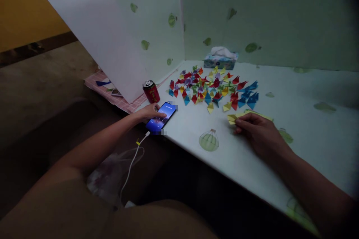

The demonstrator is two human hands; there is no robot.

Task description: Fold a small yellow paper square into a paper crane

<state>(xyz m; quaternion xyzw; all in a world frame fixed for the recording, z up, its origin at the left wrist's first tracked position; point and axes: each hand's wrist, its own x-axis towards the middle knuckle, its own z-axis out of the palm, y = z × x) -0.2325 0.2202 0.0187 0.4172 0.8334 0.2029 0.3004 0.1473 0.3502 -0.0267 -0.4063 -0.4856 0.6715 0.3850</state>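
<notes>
My left hand [150, 112] is closed around the side of a smartphone [168, 111] at the table's near edge. Its thumb lies over the lit blue screen, and the fingers underneath are hidden. A white charging cable [134, 160] runs down from the phone's lower end. Between the thumb and fingertips of my right hand [254, 129] is a small folded piece of yellow paper [231, 119], pinched just above the table. Behind that hand lie yellow-green paper sheets [265, 115], partly covered. Many small folded paper cranes [207, 86] in several colours are spread across the table beyond both hands.
A red drink can [152, 92] stands just behind the phone. Farther back, a tissue box [220, 59] sits near the wall. A pink checked cloth [112, 95] lies left of the white panel [112, 26]. A plastic bag [108, 175] hangs below the table edge.
</notes>
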